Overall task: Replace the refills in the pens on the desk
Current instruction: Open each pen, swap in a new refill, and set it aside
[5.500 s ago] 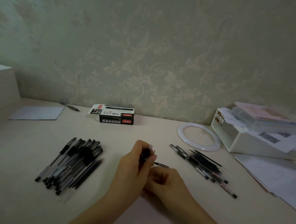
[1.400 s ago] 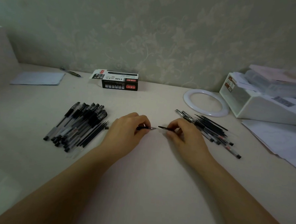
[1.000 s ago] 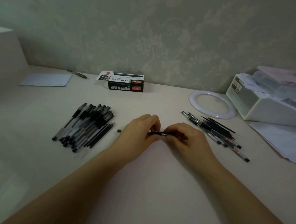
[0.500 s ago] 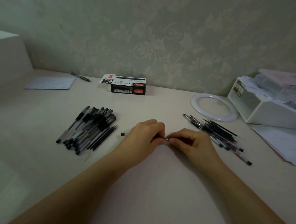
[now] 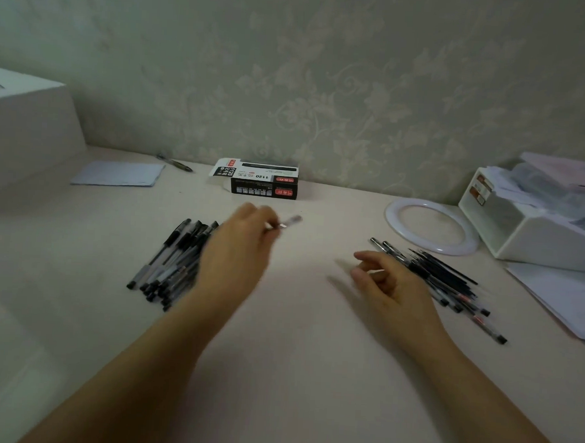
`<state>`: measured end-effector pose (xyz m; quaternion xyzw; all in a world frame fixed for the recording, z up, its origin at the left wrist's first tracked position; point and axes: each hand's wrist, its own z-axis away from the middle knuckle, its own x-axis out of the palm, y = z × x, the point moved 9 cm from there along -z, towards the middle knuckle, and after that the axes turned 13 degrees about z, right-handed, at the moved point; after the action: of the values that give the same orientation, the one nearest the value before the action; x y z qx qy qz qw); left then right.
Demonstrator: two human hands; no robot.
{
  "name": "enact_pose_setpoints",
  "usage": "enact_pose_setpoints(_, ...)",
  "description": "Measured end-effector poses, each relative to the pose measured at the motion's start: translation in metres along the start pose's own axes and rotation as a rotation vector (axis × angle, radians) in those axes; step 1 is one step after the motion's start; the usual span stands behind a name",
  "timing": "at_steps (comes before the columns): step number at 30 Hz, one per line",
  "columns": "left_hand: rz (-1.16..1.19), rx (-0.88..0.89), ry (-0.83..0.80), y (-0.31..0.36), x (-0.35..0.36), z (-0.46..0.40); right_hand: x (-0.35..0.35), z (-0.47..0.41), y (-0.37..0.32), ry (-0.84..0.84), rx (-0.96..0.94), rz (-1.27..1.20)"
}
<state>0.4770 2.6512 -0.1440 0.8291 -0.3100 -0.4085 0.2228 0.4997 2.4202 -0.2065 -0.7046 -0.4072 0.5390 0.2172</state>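
Note:
My left hand (image 5: 236, 252) is raised over the right edge of the left pile of black pens (image 5: 172, 260) and pinches a pen (image 5: 289, 221), whose blurred tip sticks out up and to the right. My right hand (image 5: 388, 284) hovers low over the desk next to the right pile of pens and refills (image 5: 444, 280). Its fingers are loosely curled and apart, with nothing in them. The black refill box (image 5: 264, 182) lies by the wall.
A white ring light (image 5: 431, 230) lies at the back right beside a white tray of papers (image 5: 534, 227). Loose sheets (image 5: 561, 296) lie at the right edge. A paper (image 5: 117, 173) and a lone pen (image 5: 175, 162) lie back left, by a white box (image 5: 24, 132).
The hands had met at the desk's middle, joined on one pen. Now they are apart: the left lifted the pen up and leftward, the right let go and drifted toward the right pile.

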Motion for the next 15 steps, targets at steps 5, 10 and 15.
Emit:
enact_pose_setpoints(5,-0.215,-0.368,0.234,-0.065,-0.066,0.0,0.001,0.003,-0.007,0.003,-0.014,0.092)
enact_pose_setpoints(10,-0.274,-0.509,0.152,-0.088,-0.062,0.009,-0.003,0.006,-0.015,0.029,-0.048,0.115)
enact_pose_setpoints(15,-0.323,-0.531,0.086,-0.093,-0.056,0.008,-0.004,0.007,-0.015,0.038,-0.082,0.148)
